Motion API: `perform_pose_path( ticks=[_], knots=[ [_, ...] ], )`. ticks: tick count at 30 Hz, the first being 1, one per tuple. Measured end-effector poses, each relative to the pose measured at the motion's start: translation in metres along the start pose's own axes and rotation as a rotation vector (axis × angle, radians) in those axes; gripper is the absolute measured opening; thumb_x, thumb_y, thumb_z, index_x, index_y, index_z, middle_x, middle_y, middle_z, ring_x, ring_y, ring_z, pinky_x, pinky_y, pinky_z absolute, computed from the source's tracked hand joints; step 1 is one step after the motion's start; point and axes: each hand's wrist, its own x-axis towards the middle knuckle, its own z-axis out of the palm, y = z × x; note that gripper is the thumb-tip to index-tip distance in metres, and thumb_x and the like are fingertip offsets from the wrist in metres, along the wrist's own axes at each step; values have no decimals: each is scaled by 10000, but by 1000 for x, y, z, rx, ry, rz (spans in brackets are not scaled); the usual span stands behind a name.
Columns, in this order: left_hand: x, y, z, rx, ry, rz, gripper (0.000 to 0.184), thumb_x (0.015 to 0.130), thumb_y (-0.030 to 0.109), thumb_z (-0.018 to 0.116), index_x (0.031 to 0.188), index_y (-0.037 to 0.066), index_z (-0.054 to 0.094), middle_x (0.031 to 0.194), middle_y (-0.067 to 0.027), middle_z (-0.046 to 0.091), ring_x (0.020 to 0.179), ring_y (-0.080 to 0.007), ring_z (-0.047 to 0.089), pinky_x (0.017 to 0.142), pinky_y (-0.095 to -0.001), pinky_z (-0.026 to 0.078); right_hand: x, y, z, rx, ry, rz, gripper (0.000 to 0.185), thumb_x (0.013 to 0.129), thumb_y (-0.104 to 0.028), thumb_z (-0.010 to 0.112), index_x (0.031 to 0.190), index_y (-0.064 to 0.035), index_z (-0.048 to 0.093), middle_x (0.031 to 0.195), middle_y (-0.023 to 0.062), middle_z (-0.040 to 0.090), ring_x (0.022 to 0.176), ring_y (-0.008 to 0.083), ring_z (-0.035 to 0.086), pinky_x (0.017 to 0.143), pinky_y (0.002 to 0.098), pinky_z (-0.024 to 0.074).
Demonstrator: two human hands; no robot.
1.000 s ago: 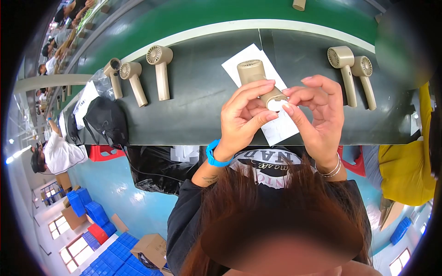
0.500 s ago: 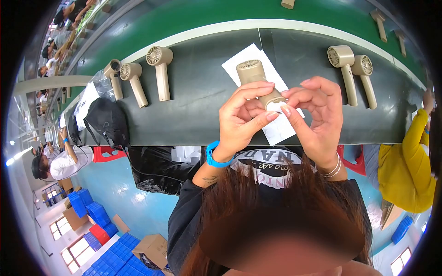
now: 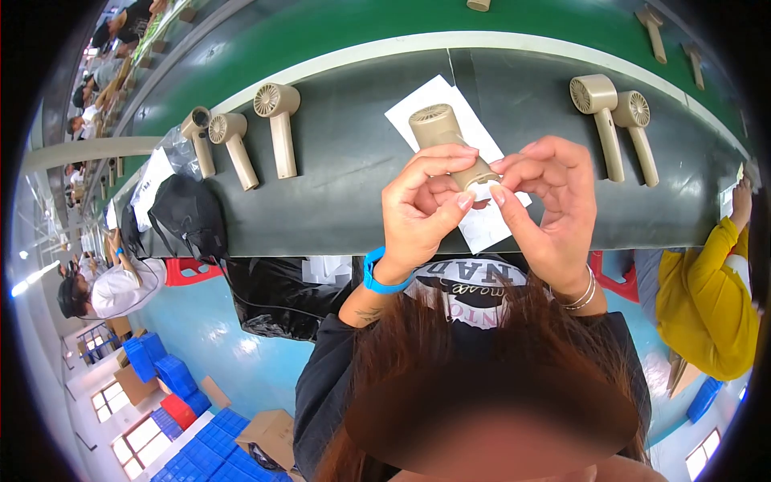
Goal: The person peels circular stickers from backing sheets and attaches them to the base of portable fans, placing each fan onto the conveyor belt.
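My left hand [image 3: 422, 205], with a blue wristband, is closed around the handle of a beige handheld fan [image 3: 436, 124]. The fan's round head points away from me and its handle end faces me. On that end sits a small white sticker [image 3: 483, 189], partly hidden by fingertips. The thumb and fingertips of my right hand [image 3: 554, 201] pinch at the sticker's edge, touching the handle end. Beneath the fan, a white sheet of paper [image 3: 484, 233] lies tilted on the dark tabletop [image 3: 345, 185].
Several beige fans [image 3: 277, 100] lie to the left, and two fans [image 3: 594, 95] to the right. A black bag [image 3: 186, 210] is at the left edge. Beyond a pale rail runs a green belt [image 3: 361, 28] carrying fans. A person in yellow [image 3: 707, 297] sits at right.
The fan in my hands has shifted slightly left, my fingers still at the sticker. Fans on the green belt have moved left. The yellow-sleeved person's hand has lowered a little.
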Motion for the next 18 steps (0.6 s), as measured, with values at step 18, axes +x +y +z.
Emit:
perform_pose_path(
  ticks=[18],
  knots=[
    [3,-2,11,67,62,-1,280,787,-120,611,1062,-80,577,1188,-159,525,921,-211,662,723,-303,613,-6,-6,-3,-384,75,-79,436,773,26,675,1161,-31,485,804,59,607,765,188,620,730,324,470]
  ],
)
